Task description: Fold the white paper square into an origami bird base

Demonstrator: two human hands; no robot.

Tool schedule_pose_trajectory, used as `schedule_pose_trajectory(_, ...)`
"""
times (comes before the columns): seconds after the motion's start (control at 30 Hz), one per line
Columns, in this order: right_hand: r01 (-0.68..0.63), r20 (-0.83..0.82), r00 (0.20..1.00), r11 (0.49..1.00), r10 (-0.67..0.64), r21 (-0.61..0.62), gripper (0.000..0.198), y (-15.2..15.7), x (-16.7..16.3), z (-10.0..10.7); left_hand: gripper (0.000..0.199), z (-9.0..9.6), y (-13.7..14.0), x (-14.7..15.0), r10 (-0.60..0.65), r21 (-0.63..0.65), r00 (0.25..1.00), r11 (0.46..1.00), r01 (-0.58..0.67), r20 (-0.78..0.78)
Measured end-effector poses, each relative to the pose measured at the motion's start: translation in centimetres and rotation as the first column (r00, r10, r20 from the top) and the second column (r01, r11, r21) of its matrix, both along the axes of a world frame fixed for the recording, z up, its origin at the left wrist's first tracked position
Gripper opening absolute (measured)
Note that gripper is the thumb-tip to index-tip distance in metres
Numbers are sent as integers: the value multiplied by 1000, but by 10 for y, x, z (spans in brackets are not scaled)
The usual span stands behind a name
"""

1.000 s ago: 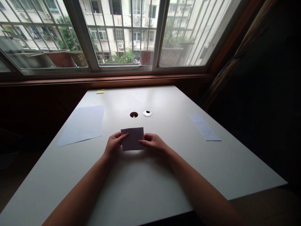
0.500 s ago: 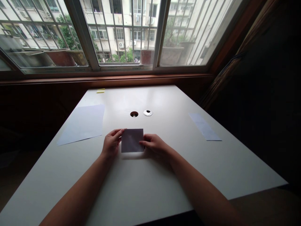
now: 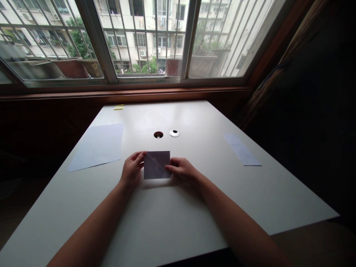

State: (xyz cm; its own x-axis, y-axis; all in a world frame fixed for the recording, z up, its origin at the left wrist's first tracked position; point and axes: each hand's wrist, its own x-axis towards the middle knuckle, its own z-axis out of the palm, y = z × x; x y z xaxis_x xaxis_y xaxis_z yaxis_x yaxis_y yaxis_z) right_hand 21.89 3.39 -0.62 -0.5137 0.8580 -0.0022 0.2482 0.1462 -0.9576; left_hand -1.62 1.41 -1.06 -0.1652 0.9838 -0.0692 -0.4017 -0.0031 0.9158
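A small square of folded paper (image 3: 156,167) is held upright just above the white table, its shadow falling below it. A faint diagonal crease runs across its face. My left hand (image 3: 132,167) pinches the paper at its upper left corner, thumb in front. On the opposite side, my right hand (image 3: 182,168) grips the right edge with the thumb on the near face and the other fingers partly hidden behind.
On the white table (image 3: 167,222), a large paper sheet (image 3: 97,146) lies at left and a paper strip (image 3: 241,150) at right. Behind the hands are a round hole (image 3: 158,135) and a round cover (image 3: 174,133). A yellow-edged item (image 3: 118,107) sits at the far left corner.
The folded paper has risen very slightly and tilted a little, and its diagonal crease shows more clearly. Both hands keep their hold.
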Motion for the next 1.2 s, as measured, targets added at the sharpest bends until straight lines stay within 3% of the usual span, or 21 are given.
schedule_pose_trajectory(0.17,50,-55,997,999,-51,-22,32,3,1,-8,49,4,-2,4,-231,18,969,972,233,-88)
schedule_pose_trajectory(0.27,44,-46,998,999,-44,-17,34,4,1,-7,45,3,-4,6,-266,-2,953,963,269,-145)
schedule_pose_trajectory(0.47,-118,-70,991,989,112,-92,34,0,0,3,46,1,-4,8,-129,9,983,991,131,-134)
schedule_pose_trajectory(0.6,-112,-89,991,989,103,-99,34,0,-1,4,48,2,-3,9,-69,10,996,997,70,-63)
schedule_pose_trajectory(0.8,-101,-100,991,990,91,-96,28,-1,0,3,53,2,1,0,133,1,990,991,-133,-36)
schedule_pose_trajectory(0.9,-91,-105,991,991,81,-97,27,-1,0,4,52,2,4,-7,158,14,987,987,-157,-18)
schedule_pose_trajectory(1.07,-1,-122,992,993,-13,-119,31,-1,-1,3,48,6,2,-9,58,-14,995,998,-59,-77)
schedule_pose_trajectory(1.2,23,-157,987,992,-42,-123,33,1,-2,1,51,9,-4,-1,-164,-38,966,986,160,-198)
